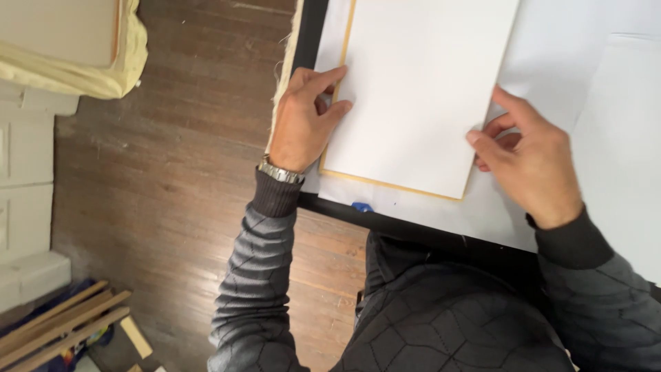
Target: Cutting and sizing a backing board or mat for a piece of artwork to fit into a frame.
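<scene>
A white rectangular board (pixel 420 89) with a thin yellow-wood edge lies tilted on a white-covered table (pixel 496 220). My left hand (pixel 303 120), with a metal watch at the wrist, rests on the board's left edge, with fingers and thumb touching it. My right hand (pixel 527 155) grips the board's right edge near the lower corner, fingers curled against it. Both arms wear dark grey quilted sleeves.
The table has a black rim (pixel 385 224) with a small blue bit (pixel 362 206) on it. Another white sheet (pixel 620 138) lies at right. Wooden floor (pixel 172 172) spreads left. A cream cloth-wrapped frame (pixel 76 48) sits top left, wooden strips (pixel 62 324) bottom left.
</scene>
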